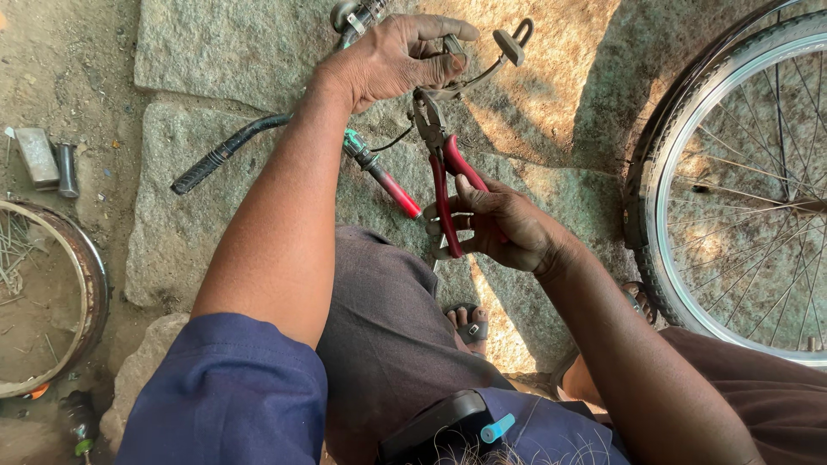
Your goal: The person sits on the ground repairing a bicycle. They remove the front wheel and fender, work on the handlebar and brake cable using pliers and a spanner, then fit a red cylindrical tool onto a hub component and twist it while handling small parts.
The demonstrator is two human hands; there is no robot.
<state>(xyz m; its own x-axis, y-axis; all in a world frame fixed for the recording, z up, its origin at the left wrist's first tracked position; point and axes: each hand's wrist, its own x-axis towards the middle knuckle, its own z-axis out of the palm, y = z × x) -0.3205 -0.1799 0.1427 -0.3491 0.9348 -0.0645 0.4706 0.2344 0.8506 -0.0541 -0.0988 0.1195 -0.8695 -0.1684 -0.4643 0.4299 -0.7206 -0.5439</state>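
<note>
My left hand grips a metal brake lever assembly on a bicycle handlebar, whose black grip points left over the stone. My right hand is closed around the red handles of a pair of pliers. The plier jaws point up and bite at the metal part just under my left hand. A screwdriver with a red and green shaft lies under my left forearm, partly hidden.
A bicycle wheel with spokes and tyre stands at the right. A rusty rim holding loose spokes lies at the left, with a metal block and a short cylinder above it. Stone slabs cover the ground.
</note>
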